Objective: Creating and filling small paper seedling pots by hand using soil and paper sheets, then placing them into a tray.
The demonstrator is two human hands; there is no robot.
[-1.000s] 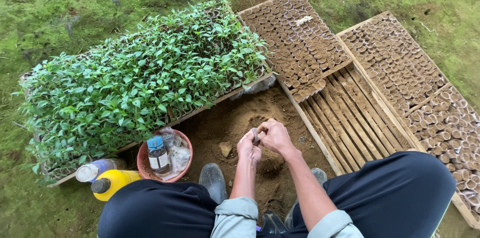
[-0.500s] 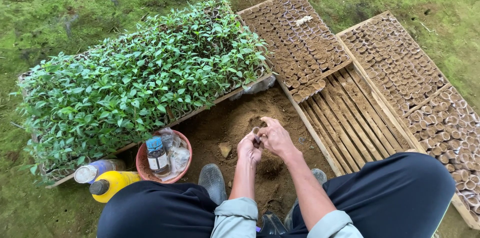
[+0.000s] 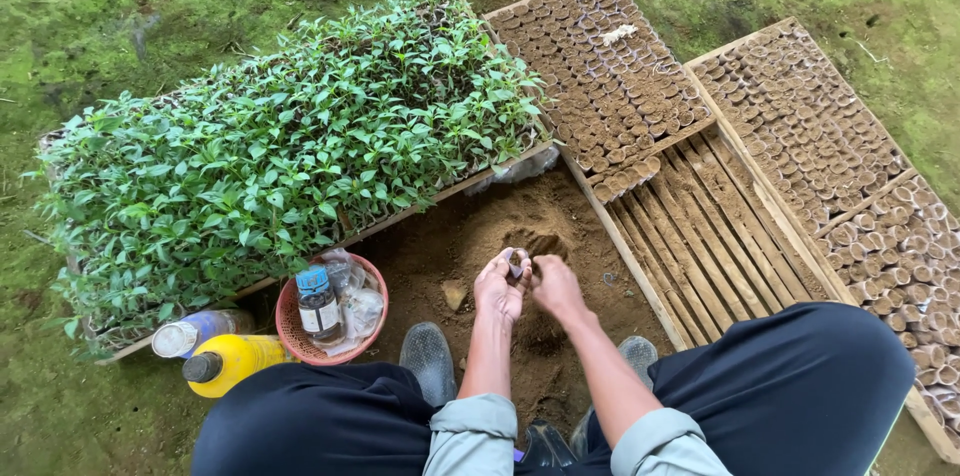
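I squat over a mound of loose brown soil (image 3: 520,226). My left hand (image 3: 497,288) holds a small soil-filled seedling pot (image 3: 515,260) at its fingertips. My right hand (image 3: 556,288) is cupped right beside it, fingers closed and touching the pot and the soil, just above the mound. To the left lies a wooden tray of dense green seedlings (image 3: 280,151). To the right a slatted wooden tray (image 3: 700,226) holds rows of small filled pots (image 3: 600,76) at its far end.
A red basket (image 3: 290,328) with a blue-capped jar (image 3: 318,302) and plastic bags sits by my left knee, with a yellow bottle (image 3: 230,361) and a clear bottle (image 3: 195,331) beside it. A second tray of pots (image 3: 830,146) lies far right. Mossy ground surrounds everything.
Both hands stay together over the soil mound, shifting only slightly while working the small pot. Nothing else has moved.
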